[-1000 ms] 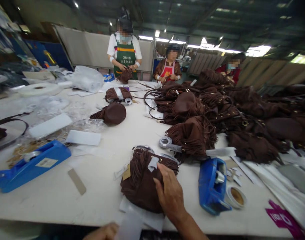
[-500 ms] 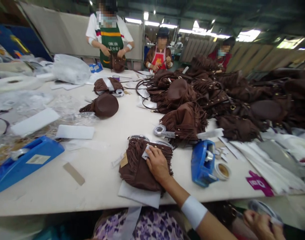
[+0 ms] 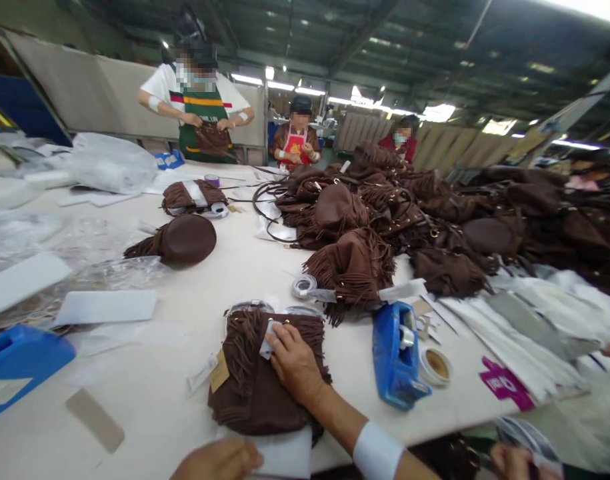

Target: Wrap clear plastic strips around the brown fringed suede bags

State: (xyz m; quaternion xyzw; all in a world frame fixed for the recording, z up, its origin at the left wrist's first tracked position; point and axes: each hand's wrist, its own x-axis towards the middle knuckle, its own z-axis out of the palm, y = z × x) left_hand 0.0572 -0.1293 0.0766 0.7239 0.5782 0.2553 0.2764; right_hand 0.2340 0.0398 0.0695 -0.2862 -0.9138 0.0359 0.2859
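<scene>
A dark brown fringed handbag [image 3: 267,407] lies on the table in front of me, a tan tag [image 3: 219,371] at its left side. My right hand [image 3: 297,365] rests on the bag, fingers stretched over its front and touching a small whitish piece [image 3: 269,340]. Part of a white sheet [image 3: 285,453] sticks out from under the bag's near edge. Over the left part of that sheet is my left hand [image 3: 217,459], its fingers pressed together and slightly blurred. What they pinch, if anything, is hidden.
A blue tape dispenser [image 3: 395,357] and a tape roll [image 3: 436,367] stand to the right; another blue dispenser [image 3: 25,367] is at left. Brown bags [image 3: 355,267] pile up behind. Co-workers [image 3: 199,117] stand across the table. Another person's hand [image 3: 517,461] shows at lower right.
My left hand has come into view at the bottom, by the white sheet. My right hand stays on the bag. The view has shifted, so the table things sit lower and further left.
</scene>
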